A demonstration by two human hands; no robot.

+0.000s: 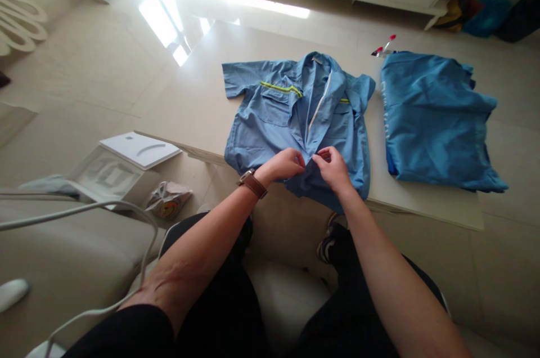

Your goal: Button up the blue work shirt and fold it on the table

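Observation:
A light blue short-sleeved work shirt [270, 135] with yellow chest stripes lies front up on a low table, its collar away from me. The front is parted at the top and drawn together lower down. My left hand [289, 164], with a brown-strapped watch on the wrist, pinches one front edge near the hem. Just to its right, my right hand [332, 168] pinches the other edge with thumb and forefinger. The two hands are close together, and any button between the fingertips is too small to make out. The shirt's hem hangs over the near table edge.
Folded blue cloth [439, 121] is stacked at the table's [181, 99] right end, with a red-tipped item [386, 45] behind it. An open white box [122, 172] and a small plastic bag [169, 199] sit left on the floor. A white cable [139, 209] loops near my left arm.

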